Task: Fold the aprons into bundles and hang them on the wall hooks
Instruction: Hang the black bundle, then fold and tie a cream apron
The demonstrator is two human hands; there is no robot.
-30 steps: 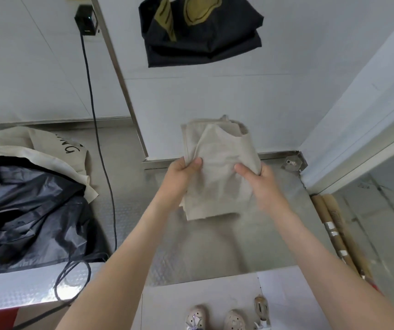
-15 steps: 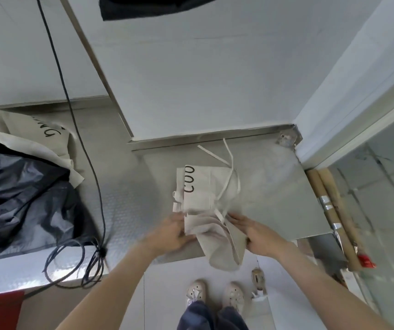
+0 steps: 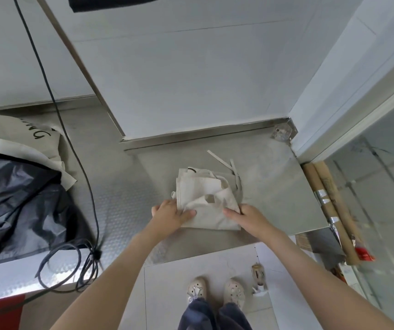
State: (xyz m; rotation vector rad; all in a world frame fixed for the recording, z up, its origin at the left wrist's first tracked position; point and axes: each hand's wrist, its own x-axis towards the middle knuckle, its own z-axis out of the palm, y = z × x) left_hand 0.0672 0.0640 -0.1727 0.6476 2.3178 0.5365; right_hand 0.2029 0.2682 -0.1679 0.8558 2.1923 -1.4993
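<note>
Head view: the half-folded beige apron is lying on the steel surface, near its front edge. The left hand and right hand are pinching its near fold, fingers clamped on cloth. I'd judge the loose ties are needing tucking inward first — otherwise they'll be trailing from the bundle.

1. A folded beige apron lies on the steel desk, its loose straps trailing toward 1 o'clock.
2. The left grip pinches the bundle's near edge at 7 o'clock, thumb on top.
3. The right grip pinches the corner at 5 o'clock, thumb lying on the cloth.
4. At 9 o'clock on the desk sits a crumpled black pile with a lettered beige cloth beside it.
5. A dark cable runs down the wall and coils at 8 o'clock.
6. A black apron hangs at 12 o'clock; two cardboard tubes lean at 3 o'clock.
</note>
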